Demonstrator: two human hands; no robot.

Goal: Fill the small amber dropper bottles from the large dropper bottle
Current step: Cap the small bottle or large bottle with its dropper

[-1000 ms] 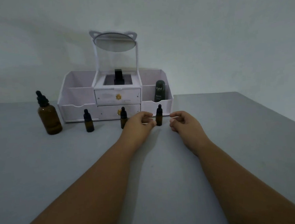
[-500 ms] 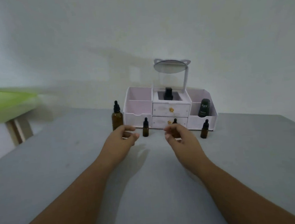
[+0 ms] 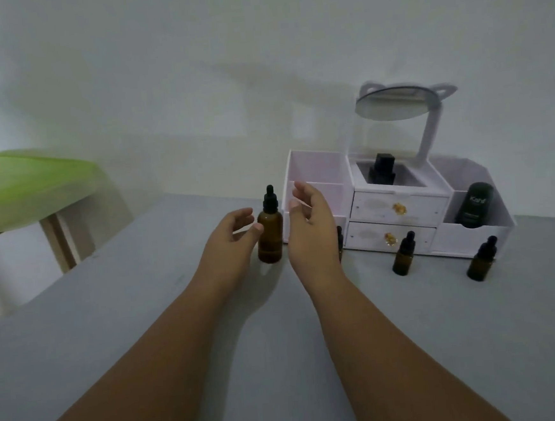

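Large amber glass dropper bottle with black rubber bulb [image 3: 270,235] upright just left of the white plastic organiser [image 3: 399,214]. Left hand [image 3: 231,247] and right hand [image 3: 310,227] flank it, open, empty. Probably rigid, smooth, breakable: grip the body, not the soft bulb.

Two bare forearms, no sleeves, left hand [image 3: 230,244], right hand [image 3: 311,231], no rings, short nails

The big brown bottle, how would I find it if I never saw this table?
Look for the white drawer organizer with a mirror on the grey table. Just off its left end stands the large dropper bottle, between the open left hand and right hand. It is much taller than the small amber bottles.
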